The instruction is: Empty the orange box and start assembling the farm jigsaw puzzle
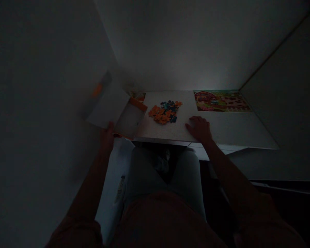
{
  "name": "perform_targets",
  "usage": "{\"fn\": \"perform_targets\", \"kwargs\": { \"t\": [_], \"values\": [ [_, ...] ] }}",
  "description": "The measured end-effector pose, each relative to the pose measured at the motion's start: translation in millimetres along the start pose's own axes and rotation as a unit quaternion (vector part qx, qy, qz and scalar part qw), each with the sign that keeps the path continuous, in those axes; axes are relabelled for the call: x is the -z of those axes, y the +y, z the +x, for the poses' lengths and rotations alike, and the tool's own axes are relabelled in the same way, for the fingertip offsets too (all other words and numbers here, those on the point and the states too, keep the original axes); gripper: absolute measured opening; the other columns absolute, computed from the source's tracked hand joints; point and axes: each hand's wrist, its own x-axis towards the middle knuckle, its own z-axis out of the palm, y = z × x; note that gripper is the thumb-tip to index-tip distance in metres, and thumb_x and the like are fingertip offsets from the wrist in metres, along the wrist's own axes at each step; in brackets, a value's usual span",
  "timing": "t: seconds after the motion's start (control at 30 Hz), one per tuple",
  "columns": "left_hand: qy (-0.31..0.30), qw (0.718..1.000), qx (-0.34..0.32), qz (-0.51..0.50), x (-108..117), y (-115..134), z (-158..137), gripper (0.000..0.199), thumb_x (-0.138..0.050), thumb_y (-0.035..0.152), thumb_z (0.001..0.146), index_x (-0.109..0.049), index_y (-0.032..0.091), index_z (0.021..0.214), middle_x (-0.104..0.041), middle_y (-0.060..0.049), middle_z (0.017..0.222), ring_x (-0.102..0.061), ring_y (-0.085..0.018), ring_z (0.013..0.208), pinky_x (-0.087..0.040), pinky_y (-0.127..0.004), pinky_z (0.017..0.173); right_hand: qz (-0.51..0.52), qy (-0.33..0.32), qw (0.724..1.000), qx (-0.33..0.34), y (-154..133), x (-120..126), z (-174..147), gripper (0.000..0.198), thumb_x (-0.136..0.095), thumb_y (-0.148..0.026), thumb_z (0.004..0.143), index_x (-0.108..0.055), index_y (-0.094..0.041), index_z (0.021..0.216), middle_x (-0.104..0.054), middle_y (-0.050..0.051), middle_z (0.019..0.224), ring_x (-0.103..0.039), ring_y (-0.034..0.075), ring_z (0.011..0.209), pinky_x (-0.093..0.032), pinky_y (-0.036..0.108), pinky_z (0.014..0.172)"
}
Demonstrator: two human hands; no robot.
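My left hand (106,137) is closed at the near edge of an open cardboard box, its thumb by the lower corner of the raised white flap (110,106). Orange side walls surround the pale inside of the box (139,104), which sits at the table's left end. To the right of it lies a heap of jigsaw puzzle pieces (162,113), some with orange backs up, others dark blue. My right hand (200,129) rests on the tabletop right of the heap, fingers stretched out, holding nothing.
A colourful farm picture sheet (222,101) lies at the back right of the white table (237,127). Part of another printed picture (139,96) shows behind the box. Walls stand close behind and at both sides. The room is dim.
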Motion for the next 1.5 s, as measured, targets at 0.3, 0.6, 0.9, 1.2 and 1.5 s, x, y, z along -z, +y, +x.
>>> {"fn": "perform_targets", "kwargs": {
  "t": [0.3,0.6,0.9,1.2,1.5],
  "values": [
    [-0.031,0.972,-0.161,0.167,-27,-21,36,0.069,-0.058,0.005,0.095,-0.082,0.024,0.157,-0.072,-0.012,0.181,-0.063,-0.030,0.176,-0.050,-0.055,0.154,0.013,0.017,1.000,0.007,5,-3,2,0.058,-0.062,-0.056,0.116,-0.080,-0.025,0.161,-0.075,0.026,0.173,-0.069,0.055,0.155,-0.054,0.076,0.131],
    [0.046,0.936,-0.196,0.289,-33,-56,43,0.065,-0.051,0.014,0.109,-0.075,0.010,0.169,-0.059,-0.029,0.181,-0.055,-0.042,0.179,-0.041,-0.066,0.156,-0.003,0.036,0.999,0.011,4,-7,1,0.051,-0.068,-0.050,0.116,-0.077,-0.021,0.157,-0.075,0.028,0.171,-0.069,0.050,0.152,-0.054,0.072,0.130],
    [-0.094,0.876,-0.266,0.391,-58,-47,19,0.057,-0.046,0.046,0.128,-0.072,0.029,0.176,-0.062,-0.008,0.194,-0.045,-0.039,0.184,-0.022,-0.076,0.155,-0.014,0.031,0.999,0.007,5,-7,2,0.050,-0.067,-0.050,0.117,-0.076,-0.022,0.158,-0.076,0.027,0.170,-0.069,0.051,0.153,-0.054,0.072,0.132],
    [-0.181,0.829,-0.349,0.398,-136,-29,-13,0.072,-0.070,0.066,0.123,-0.068,0.032,0.186,-0.045,-0.015,0.206,-0.034,-0.042,0.194,-0.025,-0.069,0.159,-0.016,0.033,0.999,0.008,3,-5,2,0.047,-0.068,-0.048,0.116,-0.078,-0.024,0.155,-0.077,0.027,0.168,-0.070,0.051,0.148,-0.055,0.072,0.128],
    [-0.284,0.804,-0.330,0.405,-285,4,34,0.093,-0.082,0.054,0.116,-0.051,0.013,0.194,-0.038,-0.027,0.206,-0.029,-0.044,0.196,-0.020,-0.069,0.160,-0.005,0.002,1.000,-0.014,-4,6,-2,0.055,-0.064,-0.051,0.115,-0.076,-0.023,0.161,-0.074,0.025,0.177,-0.067,0.050,0.159,-0.053,0.071,0.135]
  ]
}}
